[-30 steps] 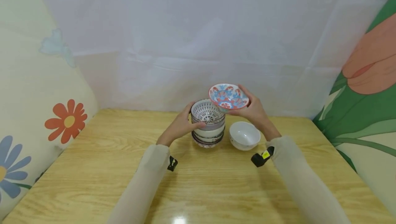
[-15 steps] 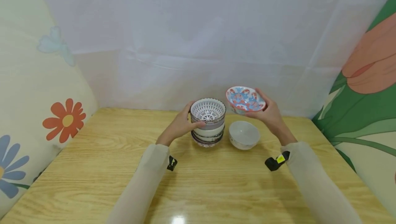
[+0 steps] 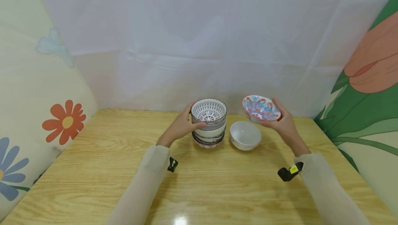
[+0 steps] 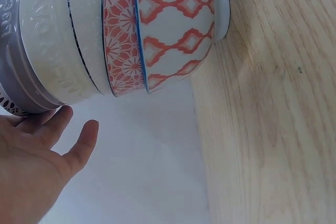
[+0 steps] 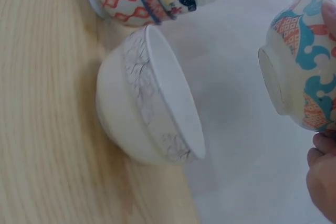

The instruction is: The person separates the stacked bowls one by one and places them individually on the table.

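A stack of patterned bowls (image 3: 209,131) stands on the wooden table (image 3: 199,183) near the back wall, topped by a black-and-white lattice bowl (image 3: 209,111). My left hand (image 3: 186,123) grips the upper bowls of the stack from the left, thumb on the near side. In the left wrist view the stack (image 4: 121,35) fills the top and the fingers (image 4: 79,145) lie by its grey bowl. My right hand (image 3: 282,120) holds a red-and-blue patterned bowl (image 3: 261,108) in the air, right of and above a plain white bowl (image 3: 245,135) standing on the table. The right wrist view shows the held bowl (image 5: 304,61) and the white bowl (image 5: 152,103).
A white sheet (image 3: 199,45) hangs behind the table. A flower-print cloth (image 3: 37,114) borders the left side and a green-and-orange print cloth (image 3: 367,97) the right. Bare wood lies in front of the bowls.
My right hand has carried the red-and-blue bowl from above the stack to the right and slightly down, past the white bowl. The left hand and the stack have stayed put.
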A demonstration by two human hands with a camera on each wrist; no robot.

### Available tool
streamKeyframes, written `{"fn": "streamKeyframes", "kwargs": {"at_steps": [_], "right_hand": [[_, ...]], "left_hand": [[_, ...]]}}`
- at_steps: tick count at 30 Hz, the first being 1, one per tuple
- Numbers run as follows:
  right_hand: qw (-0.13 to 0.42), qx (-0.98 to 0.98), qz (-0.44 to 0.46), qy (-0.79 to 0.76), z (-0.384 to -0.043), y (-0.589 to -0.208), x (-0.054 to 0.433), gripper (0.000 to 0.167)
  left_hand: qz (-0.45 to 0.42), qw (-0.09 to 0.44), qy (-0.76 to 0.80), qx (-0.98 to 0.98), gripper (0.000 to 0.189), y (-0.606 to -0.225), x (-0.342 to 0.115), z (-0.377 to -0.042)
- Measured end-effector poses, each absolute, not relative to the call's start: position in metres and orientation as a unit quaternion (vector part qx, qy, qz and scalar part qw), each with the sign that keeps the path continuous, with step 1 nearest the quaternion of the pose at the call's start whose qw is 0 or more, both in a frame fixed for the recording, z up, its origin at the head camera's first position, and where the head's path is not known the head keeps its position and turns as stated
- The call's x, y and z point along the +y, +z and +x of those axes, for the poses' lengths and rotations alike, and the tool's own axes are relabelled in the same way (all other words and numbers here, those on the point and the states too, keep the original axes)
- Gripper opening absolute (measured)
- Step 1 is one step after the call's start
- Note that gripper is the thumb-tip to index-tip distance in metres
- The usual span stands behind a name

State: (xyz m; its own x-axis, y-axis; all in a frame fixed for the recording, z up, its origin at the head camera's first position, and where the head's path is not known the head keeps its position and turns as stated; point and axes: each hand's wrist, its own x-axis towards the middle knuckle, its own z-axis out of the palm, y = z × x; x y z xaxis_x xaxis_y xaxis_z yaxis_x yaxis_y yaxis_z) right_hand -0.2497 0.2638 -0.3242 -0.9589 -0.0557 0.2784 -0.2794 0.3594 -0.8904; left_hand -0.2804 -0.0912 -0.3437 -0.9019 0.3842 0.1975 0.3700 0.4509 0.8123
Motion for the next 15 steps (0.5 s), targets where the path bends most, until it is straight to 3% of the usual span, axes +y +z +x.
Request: {"fn": "streamKeyframes", "kwargs": {"at_steps": [15], "right_hand": [[0.110,-0.841,0.061,0.526,-0.239,-0.350,0.293,0.096]], "left_hand": [[0.217,0.011,0.466,0.858,0.100,-0.340,-0.092,-0.277]]}}
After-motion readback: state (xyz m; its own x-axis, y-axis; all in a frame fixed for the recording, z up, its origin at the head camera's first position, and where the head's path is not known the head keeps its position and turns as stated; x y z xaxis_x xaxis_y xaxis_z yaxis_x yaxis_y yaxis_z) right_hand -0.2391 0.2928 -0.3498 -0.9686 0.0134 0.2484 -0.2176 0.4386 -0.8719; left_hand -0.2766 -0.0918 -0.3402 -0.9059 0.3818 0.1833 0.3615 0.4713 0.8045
